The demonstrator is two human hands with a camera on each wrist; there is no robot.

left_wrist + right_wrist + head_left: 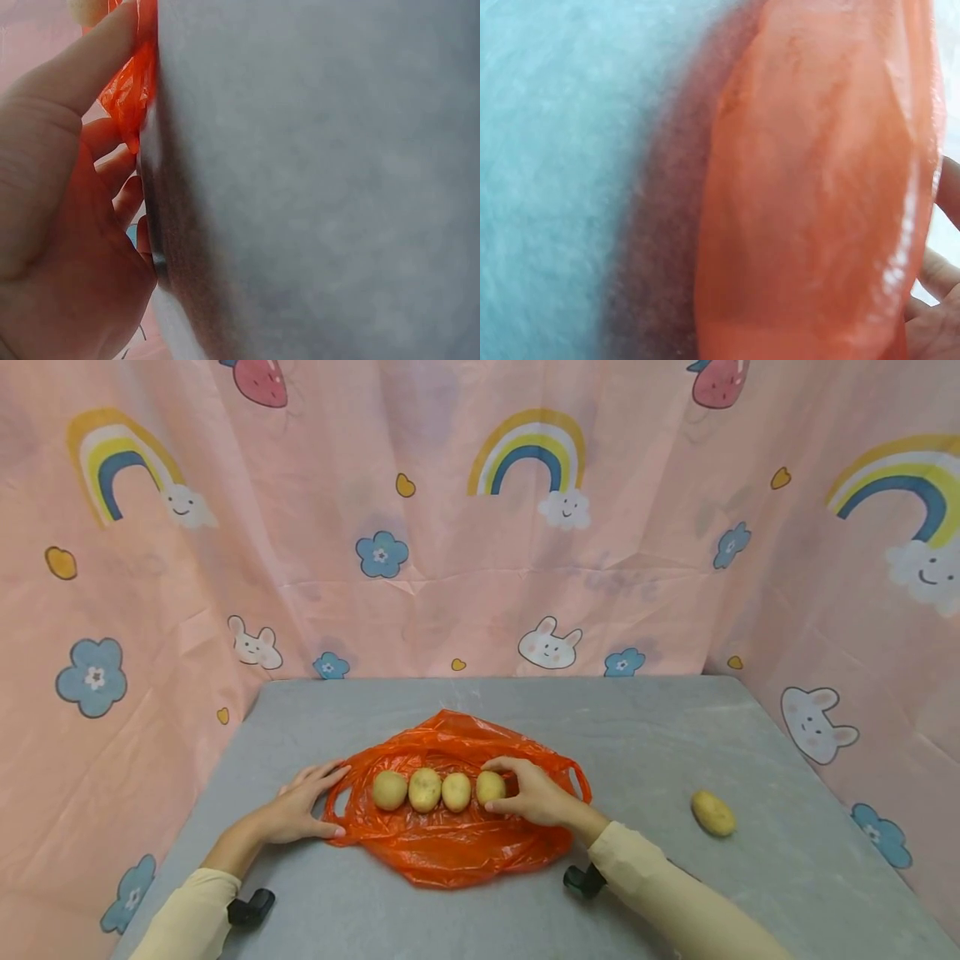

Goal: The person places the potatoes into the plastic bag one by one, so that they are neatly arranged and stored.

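Observation:
An orange-red plastic bag with handle holes at both ends lies flattened on the table. In a row on it sit several potatoes, among them a round potato at the left end. My right hand holds the rightmost potato between thumb and fingers; its palm side is partly hidden by the bag in the right wrist view. My left hand rests at the bag's left handle, thumb and fingers spread apart and touching its edge. In the left wrist view, the bag's edge lies by the thumb.
A single potato lies on the grey table off to the right, apart from the bag. A pink patterned curtain hangs behind the table and along both sides. A black wrist device sits under the right forearm.

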